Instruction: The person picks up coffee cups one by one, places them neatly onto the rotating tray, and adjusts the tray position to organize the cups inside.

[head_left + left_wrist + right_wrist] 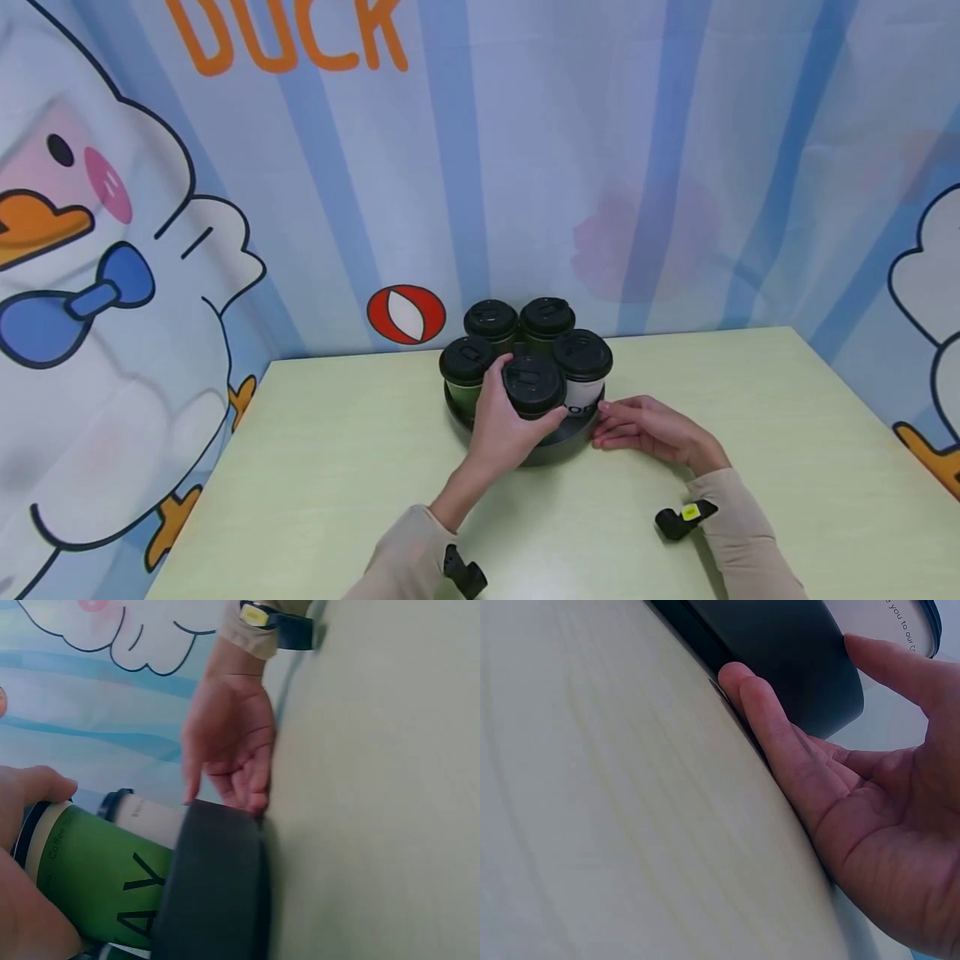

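My left hand (501, 427) grips the front paper cup near its black lid (534, 385), thumb on one side and fingers on the other. In the left wrist view that cup (105, 874) is green with dark lettering, its lower part hidden behind the wall of a dark round tray (214, 877). Against the tray's right side rests my right hand (648, 429), its fingers fairly straight. The right wrist view has its thumb at the tray's rim and its fingertips low by the base of the tray (795, 667).
More black-lidded cups stand in the tray: a white cup (583, 392) on the right, a green cup (463, 392) on the left, and two behind. The tray sits on a pale table (337, 467), near a printed cloth backdrop (525, 167).
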### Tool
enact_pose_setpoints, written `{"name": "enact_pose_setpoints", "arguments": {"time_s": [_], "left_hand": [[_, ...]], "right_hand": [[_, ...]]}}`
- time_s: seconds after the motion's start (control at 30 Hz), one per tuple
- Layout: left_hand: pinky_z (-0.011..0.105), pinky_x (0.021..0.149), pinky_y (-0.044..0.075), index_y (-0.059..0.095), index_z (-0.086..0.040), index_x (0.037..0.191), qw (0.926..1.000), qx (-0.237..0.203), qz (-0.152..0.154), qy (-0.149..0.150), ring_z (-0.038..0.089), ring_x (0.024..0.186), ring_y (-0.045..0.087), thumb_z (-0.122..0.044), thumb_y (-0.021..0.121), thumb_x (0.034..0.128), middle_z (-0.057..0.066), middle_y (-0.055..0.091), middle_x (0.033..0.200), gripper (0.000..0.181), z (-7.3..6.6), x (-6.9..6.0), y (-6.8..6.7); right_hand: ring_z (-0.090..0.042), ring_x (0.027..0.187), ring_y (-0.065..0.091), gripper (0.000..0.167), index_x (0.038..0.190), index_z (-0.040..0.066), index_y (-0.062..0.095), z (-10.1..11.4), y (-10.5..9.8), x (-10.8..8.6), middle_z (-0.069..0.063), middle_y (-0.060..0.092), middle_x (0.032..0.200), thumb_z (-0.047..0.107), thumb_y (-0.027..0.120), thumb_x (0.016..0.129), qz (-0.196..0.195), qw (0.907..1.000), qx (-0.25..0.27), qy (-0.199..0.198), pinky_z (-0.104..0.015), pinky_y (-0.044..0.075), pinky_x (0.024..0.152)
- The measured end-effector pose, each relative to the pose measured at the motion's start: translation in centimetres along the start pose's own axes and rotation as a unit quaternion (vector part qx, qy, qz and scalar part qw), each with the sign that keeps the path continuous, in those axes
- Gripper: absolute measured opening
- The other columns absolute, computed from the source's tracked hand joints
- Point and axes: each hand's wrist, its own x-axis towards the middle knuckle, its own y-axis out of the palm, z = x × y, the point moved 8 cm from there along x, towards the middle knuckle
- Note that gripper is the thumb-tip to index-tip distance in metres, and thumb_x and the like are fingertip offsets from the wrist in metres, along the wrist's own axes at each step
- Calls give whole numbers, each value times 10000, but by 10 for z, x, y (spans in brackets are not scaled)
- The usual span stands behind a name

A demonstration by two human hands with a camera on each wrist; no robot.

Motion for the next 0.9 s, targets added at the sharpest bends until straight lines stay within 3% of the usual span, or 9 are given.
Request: {"name": "enact_pose_setpoints", "arguments": {"time_s": [0.23,0.43,0.6,0.73,0.8,0.9], "left_hand": [[585,1117,424,320,-50,1545,9986,258,-347,-303,363,1348,474,-311,886,800,180,446,1494,971,14,-3,8],[587,1125,417,314,-48,1559,9971,311,-445,-540,371,1370,458,-330,881,806,187,439,1504,983,19,-4,9],[594,1139,398,289,-47,1574,9974,309,-415,-500,375,1394,437,-364,879,804,194,411,1534,1020,20,-5,8],[603,1159,364,249,-72,1602,9981,254,-304,-477,363,1434,395,-414,862,819,176,369,1580,1052,20,-14,4],[598,1164,360,240,-77,1611,9983,198,-224,-496,353,1443,383,-432,846,836,158,356,1593,1046,19,-22,0],[581,1146,386,275,-71,1604,9989,219,-62,-421,342,1422,398,-466,824,854,130,379,1582,1010,14,-33,-13]], "right_hand": [[-314,1027,731,423,1271,-169,499,0,1,-1,-263,697,1125,214,548,1098,-11,10000,-38,2,-425,572,968],[-312,1031,731,412,1268,-164,510,0,4,1,-265,697,1134,212,542,1100,76,10000,-45,-18,-427,568,972],[-308,1031,732,408,1266,-159,513,0,4,3,-267,696,1137,213,542,1100,90,9999,-35,-27,-428,568,973],[-307,1054,725,427,1289,-183,503,1,2,-1,-277,689,1165,203,525,1107,203,9997,-56,-85,-429,561,985],[-307,1074,717,481,1338,-220,441,3,-3,-6,-289,676,1190,199,509,1113,218,9995,-191,-118,-428,556,995],[-330,1109,699,597,1443,-229,288,18,-15,-22,-320,646,1241,223,499,1115,-133,9971,-735,-149,-423,558,997]]}}
